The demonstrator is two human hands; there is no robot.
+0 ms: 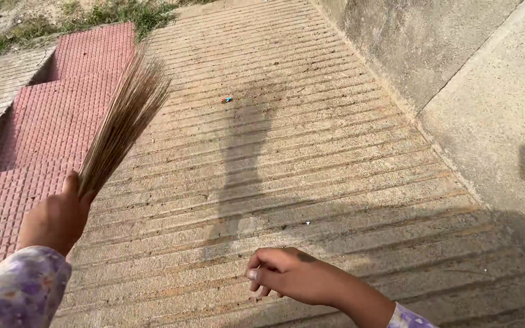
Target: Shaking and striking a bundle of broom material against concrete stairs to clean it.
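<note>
1. the left hand [56, 218] is clenched around the bound end of a brown broom of thin dry grass stalks [123, 121]; the thumb lies along the handle end and the stalks fan upward and to the right, tips raised off the ground.
2. the right hand [287, 274] holds nothing; its fingers are curled loosely inward, with a dark mark on the back of the hand, and it hovers over the ramp well apart from the broom.
3. both wrists show sleeves of pale purple flowered cloth [22, 288].
4. under the hands runs a grey concrete ramp with ridges across its width [335, 158], sloping away from the camera; a long shadow of the person falls down its middle.
5. a small crumpled wrapper, blue-green with a red spot [226, 99], lies on the ramp far ahead, near the top of the shadow; its shape is too small to tell further.
6. left of the ramp are steps of red patterned paving tiles [50, 115], with grass [123, 12] beyond them.
7. right of the ramp rises a plain grey concrete wall [432, 42].
</note>
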